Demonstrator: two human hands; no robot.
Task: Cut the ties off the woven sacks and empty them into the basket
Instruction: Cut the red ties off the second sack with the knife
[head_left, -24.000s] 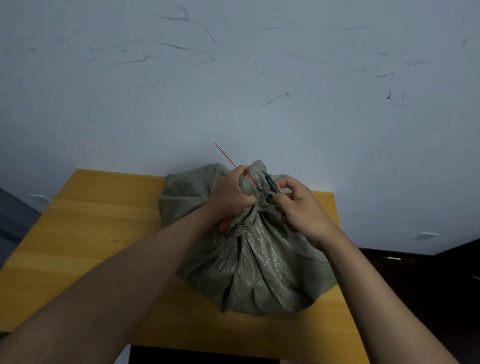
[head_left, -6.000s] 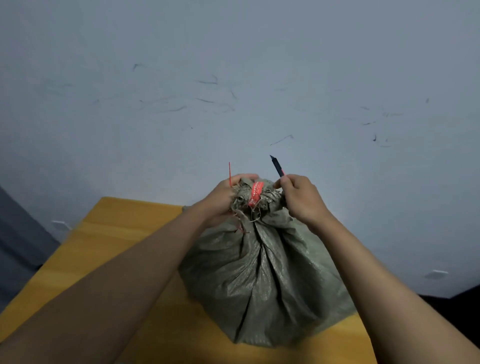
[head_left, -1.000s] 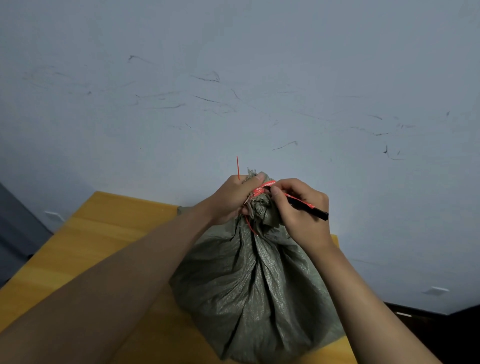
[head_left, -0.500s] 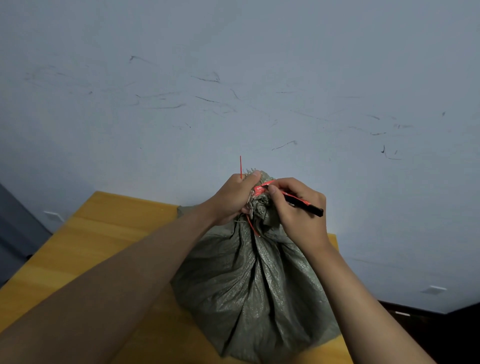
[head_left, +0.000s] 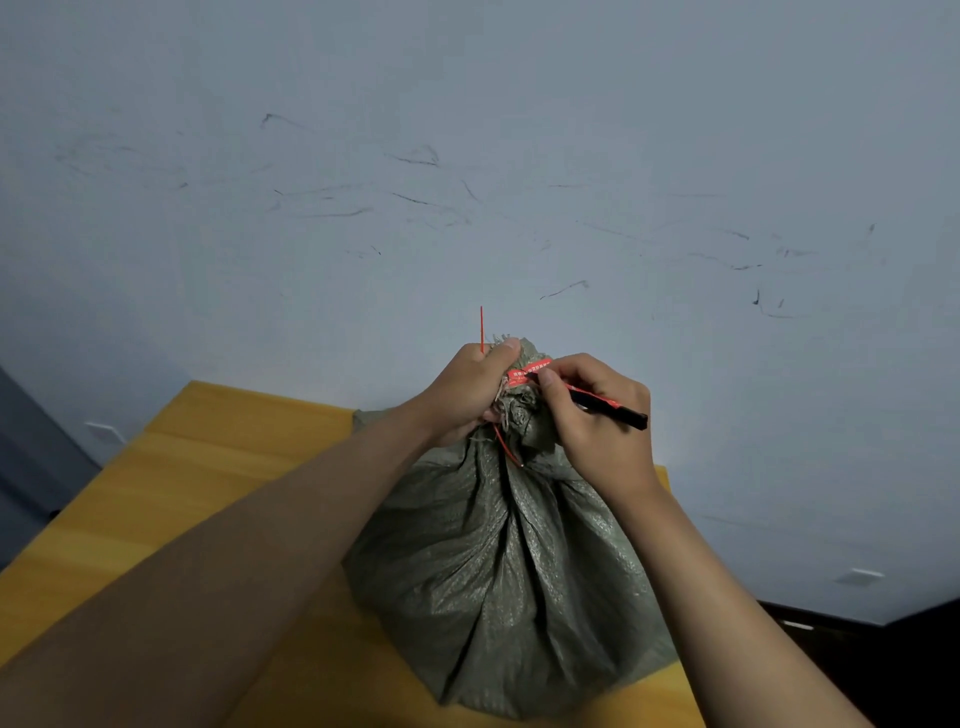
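Note:
A full grey-green woven sack (head_left: 509, 571) stands upright on the yellow wooden table (head_left: 156, 499). Its gathered neck is bound by a red tie (head_left: 527, 373) with a printed red tag; one thin red end sticks straight up and a loop hangs in front of the neck. My left hand (head_left: 467, 395) is closed around the neck from the left. My right hand (head_left: 597, 421) holds a slim red-and-black cutter (head_left: 613, 408), its tip hidden under my fingers at the tag. No basket is in view.
A scuffed pale wall (head_left: 467, 182) rises right behind the table. The table's right edge lies close to the sack, with dark floor (head_left: 883, 654) beyond it. A grey strip shows at the far left.
Over the last second both hands have stayed at the sack's neck, with the cutter lying against the red tag. Six seconds ago the cutter pointed upward, away from the tie.

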